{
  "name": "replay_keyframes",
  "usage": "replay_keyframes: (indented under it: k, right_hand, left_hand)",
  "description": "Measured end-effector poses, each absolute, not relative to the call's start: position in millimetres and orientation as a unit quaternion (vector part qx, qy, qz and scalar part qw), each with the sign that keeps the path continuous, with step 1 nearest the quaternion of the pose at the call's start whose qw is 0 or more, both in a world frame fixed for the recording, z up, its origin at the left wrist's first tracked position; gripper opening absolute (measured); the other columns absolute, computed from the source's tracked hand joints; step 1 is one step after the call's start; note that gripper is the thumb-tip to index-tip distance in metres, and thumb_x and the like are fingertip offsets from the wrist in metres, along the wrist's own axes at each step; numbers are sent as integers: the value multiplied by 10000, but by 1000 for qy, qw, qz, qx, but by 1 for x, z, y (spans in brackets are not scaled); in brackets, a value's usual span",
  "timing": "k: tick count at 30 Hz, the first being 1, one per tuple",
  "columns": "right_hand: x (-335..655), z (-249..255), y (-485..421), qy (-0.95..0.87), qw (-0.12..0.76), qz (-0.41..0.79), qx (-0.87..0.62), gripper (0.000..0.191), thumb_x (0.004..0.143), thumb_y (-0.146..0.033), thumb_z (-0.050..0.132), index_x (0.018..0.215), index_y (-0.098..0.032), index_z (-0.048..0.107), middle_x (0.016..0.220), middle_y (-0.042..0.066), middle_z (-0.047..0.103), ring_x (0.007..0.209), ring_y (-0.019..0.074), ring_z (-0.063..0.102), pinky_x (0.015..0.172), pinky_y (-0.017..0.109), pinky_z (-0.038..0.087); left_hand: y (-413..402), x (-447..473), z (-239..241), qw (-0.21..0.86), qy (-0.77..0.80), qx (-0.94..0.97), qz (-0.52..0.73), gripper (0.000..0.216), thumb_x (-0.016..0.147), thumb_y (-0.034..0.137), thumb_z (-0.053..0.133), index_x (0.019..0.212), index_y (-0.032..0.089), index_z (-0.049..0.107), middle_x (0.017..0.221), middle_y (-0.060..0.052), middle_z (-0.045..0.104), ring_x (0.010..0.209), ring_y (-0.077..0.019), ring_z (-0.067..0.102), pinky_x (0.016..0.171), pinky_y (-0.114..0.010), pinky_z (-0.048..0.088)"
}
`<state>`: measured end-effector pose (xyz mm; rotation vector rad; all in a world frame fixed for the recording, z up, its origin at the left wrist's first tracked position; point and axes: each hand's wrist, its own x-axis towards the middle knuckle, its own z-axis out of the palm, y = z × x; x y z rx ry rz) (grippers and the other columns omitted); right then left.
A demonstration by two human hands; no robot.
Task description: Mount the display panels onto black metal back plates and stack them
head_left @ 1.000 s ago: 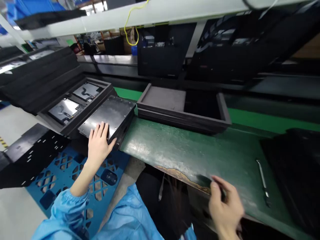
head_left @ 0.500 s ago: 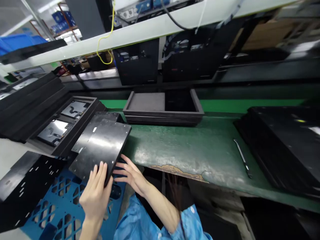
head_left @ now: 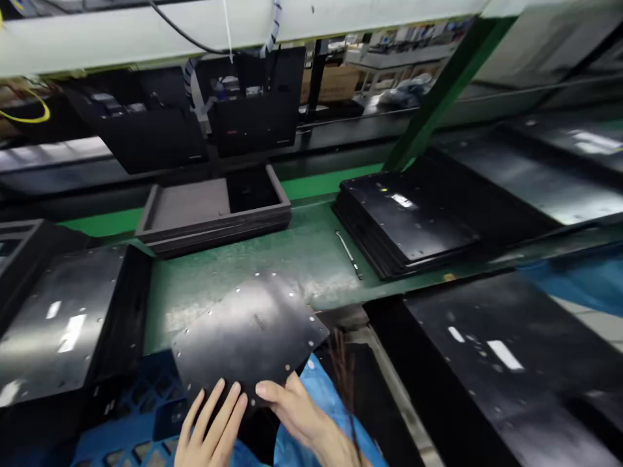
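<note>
A flat black metal plate (head_left: 248, 331) with small holes along its edges is held up in front of me, its far part over the front edge of the bench. My right hand (head_left: 299, 418) grips its near right edge, thumb on top and the other fingers mostly hidden. Along the near left edge, the fingers of my left hand (head_left: 211, 425) lie spread on the upper face; the left thumb is out of sight. To the left is a stack of similar plates (head_left: 63, 318).
A grey foam tray (head_left: 214, 230) sits at the back of the green bench (head_left: 204, 279). A thin metal tool (head_left: 348, 253) lies beside a stack of dark plates (head_left: 409, 220). More dark panels (head_left: 467, 344) are at the right, and a blue plastic pallet (head_left: 131, 415) is below left.
The view has swung right. Both hands have moved the plate off the left stack to the right, and it has turned. My right hand now has its thumb over the plate's edge.
</note>
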<state>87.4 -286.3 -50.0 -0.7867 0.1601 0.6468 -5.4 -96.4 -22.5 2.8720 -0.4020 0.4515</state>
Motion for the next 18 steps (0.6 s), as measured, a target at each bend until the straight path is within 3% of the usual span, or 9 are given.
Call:
replay_keyframes:
  k: [2,5,7,9,11,13,15,18]
  right_hand:
    - [94,-57,-308,95,849,274,-442,523,757,-522,975,1161,-271,758,1151,68,794,1079,298,762,926,449,618]
    - [123,-76,-325,74,771,313,-550,580,801,-753,859,817,-180,769,781,83,753,691,246,726,684,389,589]
    - [147,-89,-327,65,720,335,-604,688,813,-842,784,592,-202,665,516,16,575,445,149,506,536,330,451]
    - [165,-98,-322,86,706,324,-624,701,808,-835,794,515,-235,583,421,-38,419,404,100,318,497,309,316]
    - [174,-98,-313,118,743,313,-580,650,812,-786,824,545,-242,590,406,-72,327,429,89,228,504,301,246]
    - [170,-92,-308,136,799,310,-497,564,851,-742,806,677,-218,691,452,-72,377,452,89,234,514,287,246]
    - [157,-83,-314,118,826,298,-463,503,884,-690,792,955,-192,795,586,-31,567,479,101,365,541,276,325]
    - [138,-70,-351,65,775,200,-596,507,913,-596,812,1228,-200,780,794,36,730,647,180,623,659,314,489]
  left_hand:
    - [-97,22,-26,131,-200,960,142,874,1017,101,495,1771,422,189,1527,-5,673,1495,-314,579,1167,-601,615]
    - [-91,72,-36,137,-246,952,119,773,1068,142,500,1754,415,271,1639,22,579,1546,-299,533,1250,-532,528]
    - [-87,106,-43,152,-248,950,116,684,1090,213,553,1717,422,375,1650,15,575,1521,-295,568,1253,-512,509]
    - [-86,134,-47,179,-236,948,117,582,1088,336,623,1652,416,501,1632,-4,603,1499,-301,590,1256,-522,490]
    - [-87,154,-46,192,-215,951,110,523,1077,443,648,1595,407,582,1629,-22,610,1486,-319,590,1223,-538,500]
    - [-90,168,-40,179,-187,961,98,506,1077,499,631,1574,410,606,1670,-31,565,1470,-344,581,1144,-548,534]
    - [-94,180,-34,153,-153,971,96,511,1077,526,611,1576,414,605,1719,-44,502,1453,-373,570,1071,-557,549]
    - [-108,206,-25,136,-135,977,96,583,1047,571,634,1595,375,593,1759,-99,436,1484,-408,521,1074,-581,522]
